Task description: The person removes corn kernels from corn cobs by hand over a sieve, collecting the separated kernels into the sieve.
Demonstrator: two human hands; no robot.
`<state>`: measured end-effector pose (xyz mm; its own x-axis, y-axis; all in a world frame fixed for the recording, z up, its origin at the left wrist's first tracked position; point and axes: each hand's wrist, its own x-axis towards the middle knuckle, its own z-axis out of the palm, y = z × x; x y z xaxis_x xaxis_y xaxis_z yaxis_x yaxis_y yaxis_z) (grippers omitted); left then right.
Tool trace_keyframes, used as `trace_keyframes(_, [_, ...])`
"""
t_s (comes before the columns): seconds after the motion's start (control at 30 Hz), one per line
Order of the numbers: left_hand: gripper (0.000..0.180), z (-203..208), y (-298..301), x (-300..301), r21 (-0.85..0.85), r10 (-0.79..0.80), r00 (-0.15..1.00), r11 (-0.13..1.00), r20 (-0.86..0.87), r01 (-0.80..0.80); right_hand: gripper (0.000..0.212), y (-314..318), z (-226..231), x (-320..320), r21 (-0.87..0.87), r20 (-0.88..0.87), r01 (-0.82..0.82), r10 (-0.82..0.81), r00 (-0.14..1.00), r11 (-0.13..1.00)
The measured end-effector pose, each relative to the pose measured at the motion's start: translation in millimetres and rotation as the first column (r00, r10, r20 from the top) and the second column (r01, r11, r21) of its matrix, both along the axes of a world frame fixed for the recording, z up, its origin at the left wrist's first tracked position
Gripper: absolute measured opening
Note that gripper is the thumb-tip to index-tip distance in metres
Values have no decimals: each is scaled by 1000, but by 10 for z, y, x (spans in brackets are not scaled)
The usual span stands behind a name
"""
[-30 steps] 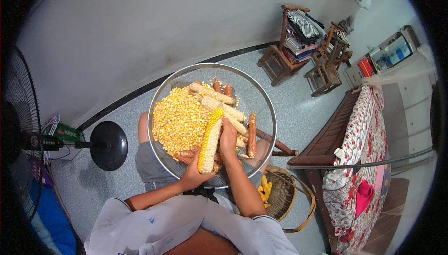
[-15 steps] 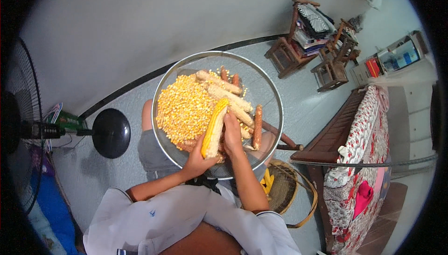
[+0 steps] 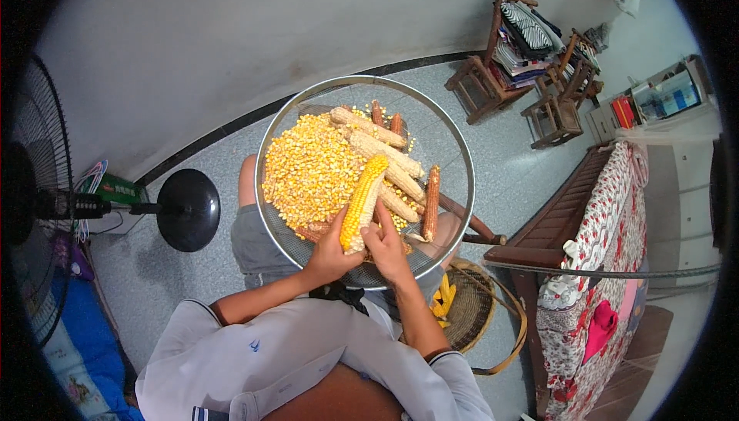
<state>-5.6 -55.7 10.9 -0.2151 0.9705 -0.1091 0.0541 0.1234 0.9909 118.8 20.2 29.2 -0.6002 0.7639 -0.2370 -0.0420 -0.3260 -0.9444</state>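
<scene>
A partly stripped corn cob stands tilted over the sieve, yellow kernels along its left side and a pale bare strip on its right. My left hand is wrapped round its lower end. Against the bare side, low down, my right hand presses with thumb and fingers. Both hands are over the near part of the round metal-rimmed sieve, which rests on my lap. Loose corn kernels are heaped in its left half. Several pale stripped cobs and reddish-brown cobs lie to the right.
By my right leg on the floor stands a woven basket with yellow corn inside. A wooden bed or bench with floral bedding is at the right. To the left is a black fan with its round base. Wooden chairs stand beyond.
My right hand has slid down the cob toward its lower end. The cob has turned, showing more of its yellow rows. The whole view has shifted slightly.
</scene>
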Motion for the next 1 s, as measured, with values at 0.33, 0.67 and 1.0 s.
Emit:
trace_keyframes(0.33, [90,310,98,-49,-109,-37,954,994,-299,4,56,-90,-237,-42,60,-7,207,-207,978,976])
trace_keyframes(0.67, [80,316,156,-18,-147,-77,890,989,-450,11,66,-193,-105,-132,149,36,239,-247,968,960])
trace_keyframes(1.0, [74,275,159,-66,-144,-115,911,988,-395,62,68,-243,182,-141,490,313,-36,-138,940,871])
